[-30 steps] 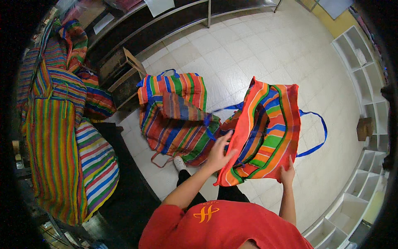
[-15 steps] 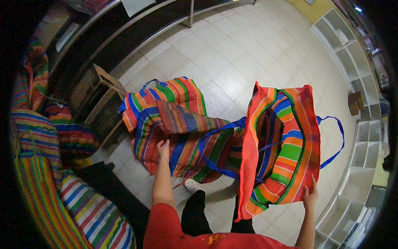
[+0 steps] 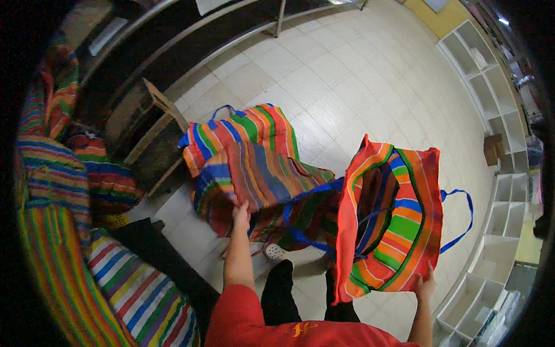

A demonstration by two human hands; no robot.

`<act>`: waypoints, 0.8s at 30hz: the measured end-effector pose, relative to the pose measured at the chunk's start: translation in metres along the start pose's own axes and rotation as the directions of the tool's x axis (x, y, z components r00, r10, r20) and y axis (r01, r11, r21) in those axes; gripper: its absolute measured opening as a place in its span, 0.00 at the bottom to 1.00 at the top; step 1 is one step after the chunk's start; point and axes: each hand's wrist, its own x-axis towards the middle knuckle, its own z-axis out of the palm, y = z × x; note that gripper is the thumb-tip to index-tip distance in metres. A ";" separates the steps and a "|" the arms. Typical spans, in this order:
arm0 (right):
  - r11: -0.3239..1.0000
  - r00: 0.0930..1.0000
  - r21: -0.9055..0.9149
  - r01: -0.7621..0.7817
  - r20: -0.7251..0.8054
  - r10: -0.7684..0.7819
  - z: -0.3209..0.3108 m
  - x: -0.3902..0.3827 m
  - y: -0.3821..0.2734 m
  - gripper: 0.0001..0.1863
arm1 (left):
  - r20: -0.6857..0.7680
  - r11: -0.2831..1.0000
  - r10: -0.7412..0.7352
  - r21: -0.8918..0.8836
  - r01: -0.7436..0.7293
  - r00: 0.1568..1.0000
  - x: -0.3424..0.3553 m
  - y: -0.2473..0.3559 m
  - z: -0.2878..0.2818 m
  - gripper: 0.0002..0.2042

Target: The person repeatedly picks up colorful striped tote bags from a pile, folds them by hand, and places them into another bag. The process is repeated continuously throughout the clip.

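Observation:
On the right, my right hand (image 3: pixel 426 283) grips the lower corner of a large striped woven bag (image 3: pixel 404 225). The bag's mouth faces me and shows its striped inside, and a blue strap handle (image 3: pixel 469 215) loops out past its right side. To the left, another stretch of striped woven bag material (image 3: pixel 254 168) lies in folds, with a small blue loop at its far end. My left hand (image 3: pixel 241 217) is closed on the near edge of a folded flap there. Whether the two striped parts are joined is hidden by the folds.
Striped bundles (image 3: pixel 55 196) are piled at the left, beside a wooden stool-like frame (image 3: pixel 153 124). A dark counter with a metal rail (image 3: pixel 231 26) runs along the far left. White shelving (image 3: pixel 497 202) curves along the right. Pale tiles (image 3: pixel 347 75) cover the floor.
My left hand has moved slightly right and taken hold of the flap's edge, drawing it toward me. The bag in my right hand has dropped a little and its mouth has narrowed.

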 end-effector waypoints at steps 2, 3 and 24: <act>1.000 1.000 0.009 -0.017 0.026 0.016 -0.018 -0.008 -0.029 0.37 | 0.003 0.969 -0.112 -0.221 0.110 0.994 -0.058 -0.017 -0.066 0.14; 0.995 1.000 0.101 0.011 0.021 -0.013 -0.017 -0.007 -0.027 0.37 | 0.075 0.941 -0.161 -0.290 0.176 0.984 -0.084 -0.023 -0.101 0.13; 0.647 0.966 0.742 0.176 -0.005 -0.257 0.035 0.046 -0.078 0.06 | -0.140 0.531 0.143 -0.824 -0.196 0.980 -0.366 0.146 -0.159 0.09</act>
